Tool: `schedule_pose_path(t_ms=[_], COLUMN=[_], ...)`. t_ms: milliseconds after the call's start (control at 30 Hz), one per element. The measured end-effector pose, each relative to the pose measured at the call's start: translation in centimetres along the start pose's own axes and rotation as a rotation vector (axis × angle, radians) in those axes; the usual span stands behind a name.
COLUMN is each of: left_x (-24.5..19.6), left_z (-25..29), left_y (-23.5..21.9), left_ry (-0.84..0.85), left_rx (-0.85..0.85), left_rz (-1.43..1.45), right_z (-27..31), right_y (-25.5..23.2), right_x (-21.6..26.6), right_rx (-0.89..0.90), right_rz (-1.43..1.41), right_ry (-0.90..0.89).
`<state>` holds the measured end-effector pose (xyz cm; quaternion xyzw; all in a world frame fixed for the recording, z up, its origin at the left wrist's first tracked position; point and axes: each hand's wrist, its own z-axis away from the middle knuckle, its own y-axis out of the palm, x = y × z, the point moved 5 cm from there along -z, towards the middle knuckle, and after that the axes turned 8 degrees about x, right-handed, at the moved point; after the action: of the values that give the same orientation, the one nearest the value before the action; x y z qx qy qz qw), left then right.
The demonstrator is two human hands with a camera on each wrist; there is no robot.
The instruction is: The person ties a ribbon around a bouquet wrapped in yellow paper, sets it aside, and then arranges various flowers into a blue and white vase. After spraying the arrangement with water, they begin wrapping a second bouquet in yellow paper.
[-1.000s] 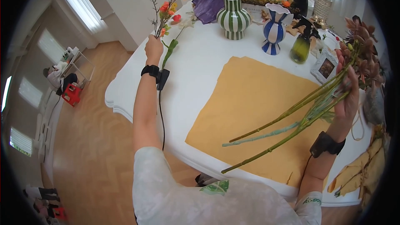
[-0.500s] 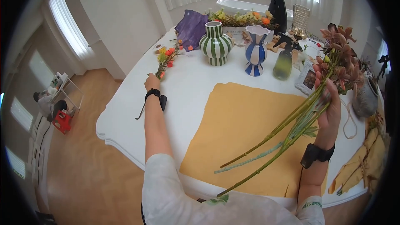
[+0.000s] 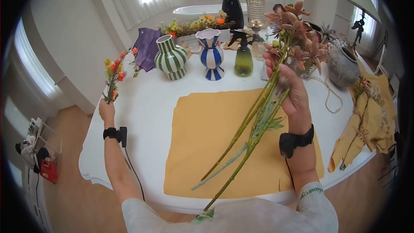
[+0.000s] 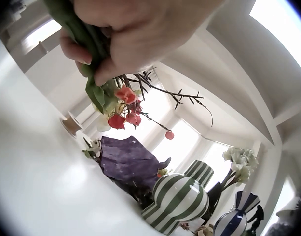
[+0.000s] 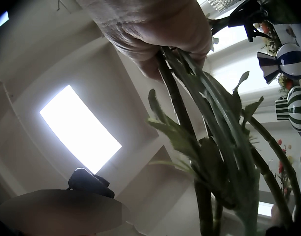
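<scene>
In the head view my left hand [image 3: 106, 111] grips a sprig of small red and orange flowers [image 3: 115, 71] over the table's left side. The left wrist view shows that hand [image 4: 136, 39] with thumb and fingers closed round green stems and leaves [image 4: 95, 93]. My right hand [image 3: 294, 89] holds a bunch of long green stems [image 3: 254, 123] just below brownish-pink blooms [image 3: 297, 26]. Those stems slant down to the left above a tan paper sheet [image 3: 202, 146]. The right wrist view has this hand [image 5: 160, 29] round the stems, leaves hanging below.
Behind the sheet stand a green-striped vase [image 3: 171, 60], a blue-striped vase [image 3: 211, 60] and a green spray bottle [image 3: 244, 62]. Purple wrapping [image 3: 146, 49] lies at the back left. At the right are a grey pot [image 3: 343, 67] and a tan-wrapped bouquet [image 3: 366, 116].
The head view has swung to the right. My left hand has come down from its raised position with the flower sprig still gripped. My right hand keeps its hold on the stems.
</scene>
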<state>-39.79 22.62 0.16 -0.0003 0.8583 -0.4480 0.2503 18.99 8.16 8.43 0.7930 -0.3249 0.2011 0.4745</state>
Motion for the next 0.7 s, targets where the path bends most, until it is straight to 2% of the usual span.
schedule_pose_path(t_ms=[67, 133, 200, 333, 367, 400, 533, 633, 700], left_x=[-2.3, -7.8, -13.7, -23.7, -25.5, -27.8, -33.8, -37.1, -38.0], left_z=[0.6, 3.9, 8.4, 15.9, 17.1, 18.5, 21.0, 22.9, 23.8], left_y=[-3.3, -7.5, -10.6, -10.3, -9.5, -9.5, -7.3, -6.7, -5.6], left_ry=[0.135, 0.217, 0.329, 0.292, 0.271, 0.287, 0.447, 0.543, 0.594], left_rx=[-0.023, -0.062, -0.046, 0.493, 0.636, 0.721, 1.024, 1.176, 1.273], left_rz=[0.125, 0.249, 0.530, 0.837, 0.895, 0.992, 1.190, 1.387, 1.293], right_z=[0.0, 0.1, 0.2, 0.4, 0.3, 0.3, 0.1, 0.5, 0.7], right_y=[0.3, 0.5, 0.6, 1.8, 2.2, 2.9, 5.1, 4.9, 5.6], right_x=[0.2, 0.3, 0.3, 0.3, 0.2, 0.3, 1.3, 1.8, 2.6], right_rx=[0.003, 0.009, 0.052, 0.130, 0.202, 0.272, 0.319, 0.236, 0.246], right_rz=[0.010, 0.025, 0.009, -0.023, 0.019, 0.061, 0.045, 0.082, 0.081], right_ry=[-0.013, -0.035, -0.025, -0.025, -0.044, -0.064, -0.137, -0.129, -0.131])
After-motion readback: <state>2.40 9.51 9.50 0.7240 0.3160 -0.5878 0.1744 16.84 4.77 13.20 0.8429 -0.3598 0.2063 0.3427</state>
